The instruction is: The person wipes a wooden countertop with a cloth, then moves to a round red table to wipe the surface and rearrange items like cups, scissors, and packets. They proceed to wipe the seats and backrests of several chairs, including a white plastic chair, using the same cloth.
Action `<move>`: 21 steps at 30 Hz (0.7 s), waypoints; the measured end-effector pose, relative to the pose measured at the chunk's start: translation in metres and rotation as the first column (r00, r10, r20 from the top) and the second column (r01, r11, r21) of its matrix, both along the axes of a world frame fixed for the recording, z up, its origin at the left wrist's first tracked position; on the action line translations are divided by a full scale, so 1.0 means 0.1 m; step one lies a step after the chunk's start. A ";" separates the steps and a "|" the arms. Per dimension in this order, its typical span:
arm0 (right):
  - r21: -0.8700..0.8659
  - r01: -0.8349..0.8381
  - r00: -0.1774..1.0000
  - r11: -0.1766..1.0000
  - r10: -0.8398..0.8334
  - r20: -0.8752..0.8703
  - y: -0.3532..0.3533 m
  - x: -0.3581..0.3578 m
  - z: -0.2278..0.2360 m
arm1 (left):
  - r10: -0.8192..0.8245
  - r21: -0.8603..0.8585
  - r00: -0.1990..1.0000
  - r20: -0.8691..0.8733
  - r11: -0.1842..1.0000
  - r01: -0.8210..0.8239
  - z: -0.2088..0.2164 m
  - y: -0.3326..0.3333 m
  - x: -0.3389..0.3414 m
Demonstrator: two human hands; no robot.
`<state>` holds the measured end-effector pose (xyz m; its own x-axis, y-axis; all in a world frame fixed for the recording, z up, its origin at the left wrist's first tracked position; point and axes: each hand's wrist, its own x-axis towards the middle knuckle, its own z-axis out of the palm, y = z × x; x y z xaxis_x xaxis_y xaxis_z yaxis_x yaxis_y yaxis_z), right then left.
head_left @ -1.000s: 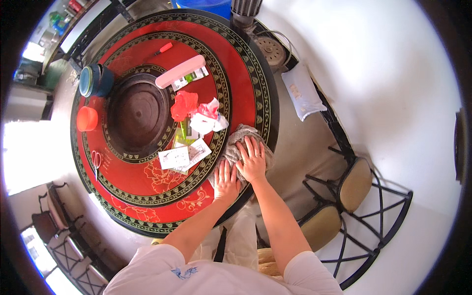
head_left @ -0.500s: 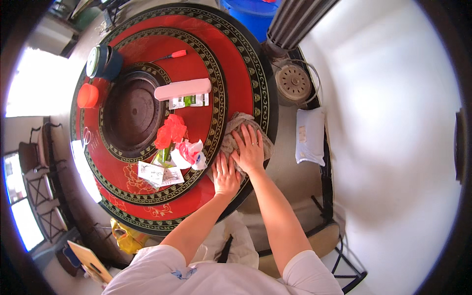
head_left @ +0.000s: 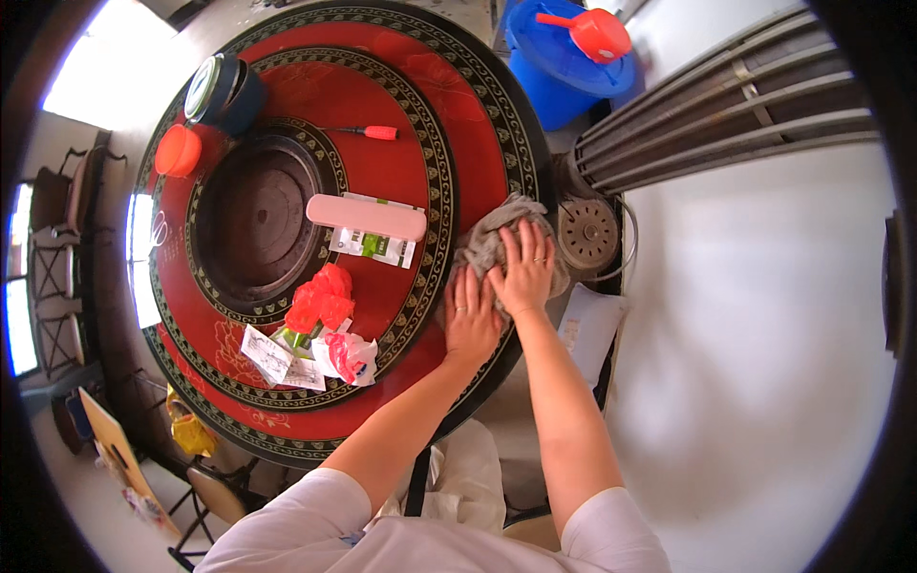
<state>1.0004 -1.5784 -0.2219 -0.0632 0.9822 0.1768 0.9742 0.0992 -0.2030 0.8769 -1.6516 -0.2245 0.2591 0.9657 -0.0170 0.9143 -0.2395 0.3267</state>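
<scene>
Fingers [head_left: 527, 241] of the left hand [head_left: 473, 329] and right hand [head_left: 527, 285] lay slightly spread atop, not clenching, a crumpled grey cloth [head_left: 489, 237] at three o'clock on the round table [head_left: 454, 86]; wiping seemed underway; another stroke probably called for even pressure.

Beyond the cloth [head_left: 487, 241], the worktop [head_left: 468, 107] has a bare red band running to the far rim, so a hand could pass there. Just right of the right hand [head_left: 526, 272], the round perforated metal fixture [head_left: 586, 232] and the ribbed dark column [head_left: 716, 117] crowd the edge. Inward, the pink case [head_left: 366, 217] blocks a straight reach to the dark centre [head_left: 261, 220]; the crumpled wrapper [head_left: 349, 358] and red bundle [head_left: 320, 299] stand in the way nearer the body. Between the pink case and red-handled tool [head_left: 380, 133], a bare strip lies open.
</scene>
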 end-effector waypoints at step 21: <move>-0.327 -0.522 0.849 0.788 0.518 -0.105 -1.92 -0.19 0.22 | 0.011 0.026 0.998 0.064 1.000 -0.013 0.24 -2.02 -1.40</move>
